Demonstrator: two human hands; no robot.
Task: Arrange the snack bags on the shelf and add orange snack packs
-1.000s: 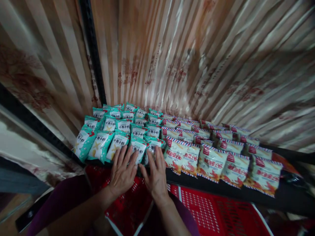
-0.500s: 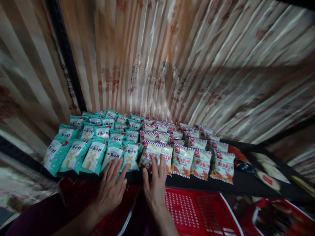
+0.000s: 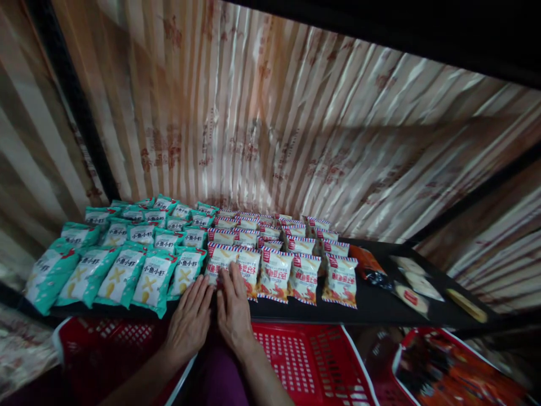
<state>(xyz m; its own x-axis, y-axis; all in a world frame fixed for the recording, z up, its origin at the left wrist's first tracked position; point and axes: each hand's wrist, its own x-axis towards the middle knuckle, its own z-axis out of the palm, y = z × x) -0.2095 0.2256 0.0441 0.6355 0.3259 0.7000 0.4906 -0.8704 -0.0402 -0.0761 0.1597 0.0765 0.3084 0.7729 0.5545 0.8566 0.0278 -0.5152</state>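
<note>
I have the right hand spread flat, fingertips over the lower front of a white snack bag on the shelf. Beside it, the left hand is straight-fingered too, just right of a green bag.

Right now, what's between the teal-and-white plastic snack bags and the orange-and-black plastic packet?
Rows of white plastic snack bags with striped top edges; head view shows them.

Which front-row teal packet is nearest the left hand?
The rightmost front teal packet, beside the white packets; the left hand is at its lower right edge, others sit farther left.
</note>
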